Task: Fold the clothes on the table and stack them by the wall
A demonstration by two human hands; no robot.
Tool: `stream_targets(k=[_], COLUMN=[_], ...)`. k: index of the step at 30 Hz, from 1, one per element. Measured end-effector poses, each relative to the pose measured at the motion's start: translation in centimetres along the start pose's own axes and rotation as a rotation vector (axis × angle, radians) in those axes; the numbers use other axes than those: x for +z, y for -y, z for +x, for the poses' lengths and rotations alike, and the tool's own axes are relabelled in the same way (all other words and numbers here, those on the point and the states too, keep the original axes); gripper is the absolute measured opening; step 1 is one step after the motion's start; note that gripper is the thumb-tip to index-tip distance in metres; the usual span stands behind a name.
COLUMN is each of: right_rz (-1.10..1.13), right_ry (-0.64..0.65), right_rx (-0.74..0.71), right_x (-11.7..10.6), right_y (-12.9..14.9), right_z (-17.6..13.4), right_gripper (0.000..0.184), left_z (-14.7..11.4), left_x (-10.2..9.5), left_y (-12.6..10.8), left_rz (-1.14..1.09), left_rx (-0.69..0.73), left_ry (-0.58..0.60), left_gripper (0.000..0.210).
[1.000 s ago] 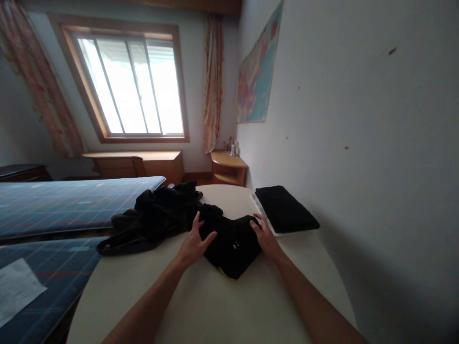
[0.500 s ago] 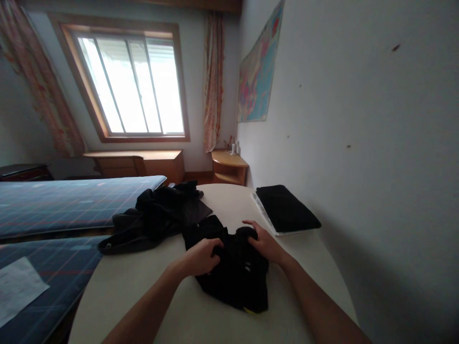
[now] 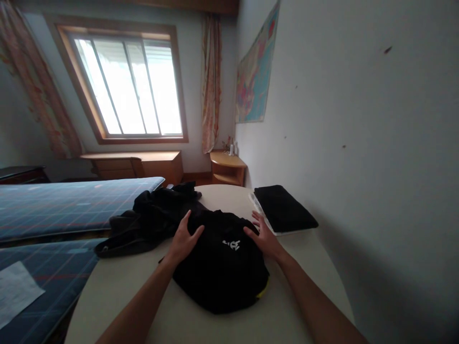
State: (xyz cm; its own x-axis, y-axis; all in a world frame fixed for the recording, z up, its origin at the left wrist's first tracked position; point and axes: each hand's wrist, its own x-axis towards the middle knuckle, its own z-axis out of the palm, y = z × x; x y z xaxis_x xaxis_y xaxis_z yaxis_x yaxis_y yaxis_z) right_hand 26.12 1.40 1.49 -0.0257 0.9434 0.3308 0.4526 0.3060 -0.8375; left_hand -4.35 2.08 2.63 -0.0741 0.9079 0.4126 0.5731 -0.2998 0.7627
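Note:
A black garment with a white print (image 3: 222, 272) lies spread in a rounded shape on the pale table (image 3: 304, 296). A bit of yellow shows along its lower right edge. My left hand (image 3: 182, 241) rests at its upper left side, thumb and fingers apart. On the upper right side, my right hand (image 3: 267, 239) touches the cloth with fingers spread. Just beyond my left hand is a crumpled heap of dark clothing (image 3: 150, 215), and the black garment meets it.
A folded black cloth (image 3: 283, 208) sits on a clear plastic bag at the table's right edge, beside the wall (image 3: 376, 200). To the left are blue checked mattresses (image 3: 71, 200), with a white paper (image 3: 17, 291) on the nearer one. A wooden corner shelf (image 3: 227, 160) stands behind the table.
Both hands have released the bunched black garment and moved apart to its sides. The cloth is now flatter and wider, with more of the white print showing.

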Motion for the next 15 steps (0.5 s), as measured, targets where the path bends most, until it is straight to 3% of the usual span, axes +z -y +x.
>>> stream_targets(k=[3,6,9,13,15], right_rz=[-0.194,-0.296,-0.287,-0.148,-0.061], right_ry=[0.289,0.476,0.537,0.642,0.637], right_rx=[-0.065,-0.093,-0.151,-0.213,-0.210], right_x=[0.0,0.1,-0.1,-1.0,-1.4], right_y=[0.9,1.8,2.5,3.4,3.6], right_z=[-1.1,-1.8,-2.1,-2.0,-1.9], right_gripper=[0.084,0.096,0.088,0.066,0.057], left_z=[-1.6,-2.8,-3.3,-2.9,-2.3], left_x=[1.4,2.0,1.3,-0.9,-1.9], left_y=[-0.8,-2.1,-3.4,-4.7,-5.0], left_rz=[0.116,0.248,0.235,0.064,-0.039], left_rx=[0.124,0.136,0.150,0.164,0.140], left_ry=[0.206,0.347,0.465,0.779,0.832], left_gripper=[0.089,0.083,0.064,0.047,0.039])
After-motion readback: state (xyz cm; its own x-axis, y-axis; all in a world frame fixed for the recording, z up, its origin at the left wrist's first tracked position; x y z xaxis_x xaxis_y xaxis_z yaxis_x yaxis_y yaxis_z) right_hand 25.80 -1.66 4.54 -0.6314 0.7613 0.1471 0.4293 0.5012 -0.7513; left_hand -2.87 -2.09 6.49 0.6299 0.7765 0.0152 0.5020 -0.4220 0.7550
